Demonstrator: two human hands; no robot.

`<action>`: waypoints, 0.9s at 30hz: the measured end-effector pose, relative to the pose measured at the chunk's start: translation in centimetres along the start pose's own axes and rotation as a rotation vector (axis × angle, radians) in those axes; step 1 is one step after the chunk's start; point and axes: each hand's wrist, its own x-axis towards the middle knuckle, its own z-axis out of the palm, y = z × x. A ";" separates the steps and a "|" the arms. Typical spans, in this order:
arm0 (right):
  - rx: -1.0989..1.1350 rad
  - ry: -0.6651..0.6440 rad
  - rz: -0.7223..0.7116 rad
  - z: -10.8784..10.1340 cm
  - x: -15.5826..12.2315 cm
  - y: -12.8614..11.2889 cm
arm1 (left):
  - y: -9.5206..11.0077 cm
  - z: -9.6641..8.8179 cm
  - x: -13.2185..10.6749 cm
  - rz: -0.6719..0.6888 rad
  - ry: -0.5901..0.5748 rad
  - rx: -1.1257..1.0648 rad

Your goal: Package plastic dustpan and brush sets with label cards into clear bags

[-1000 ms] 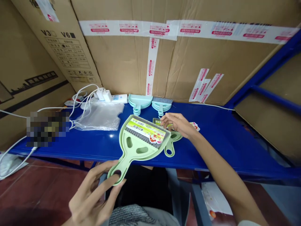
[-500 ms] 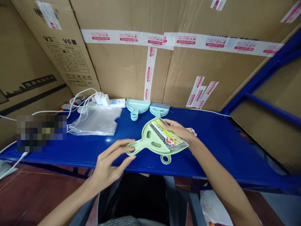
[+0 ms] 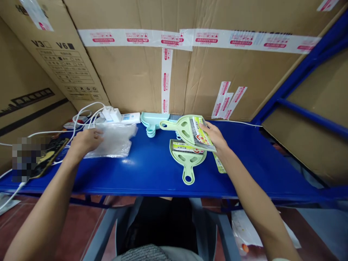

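Head view: blue brush (image 3: 174, 117) half-hidden behind green dustpan (image 3: 181, 127)

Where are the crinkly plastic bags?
In the head view, the plastic bags lie on the left of the blue table, under the left hand, just in front of the white power strip.

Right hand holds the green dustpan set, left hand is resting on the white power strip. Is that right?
Not quite: the head view shows the left hand resting on the clear plastic bags instead. The right hand does hold the green dustpan set.
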 end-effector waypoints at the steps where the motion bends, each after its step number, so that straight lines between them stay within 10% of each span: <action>1: 0.002 0.006 -0.003 0.0 0.1 0.1 | 0.5 -0.6 -0.5 -0.030 0.006 0.039; 5: -0.013 0.005 -0.043 -0.4 0.4 0.3 | 3.2 -4.3 -3.1 0.113 0.047 -0.070; 10: -0.096 -0.041 -0.183 -0.6 -0.1 -2.0 | 8.4 -7.1 -3.1 0.720 -0.172 -0.191; 17: -0.400 -0.234 -0.440 1.8 -2.4 -9.7 | 16.4 -3.4 -1.3 1.056 -0.739 -0.321; 27: -0.755 -0.506 -0.539 5.7 -0.3 -9.5 | 18.1 -0.5 -0.4 1.158 -0.665 -0.507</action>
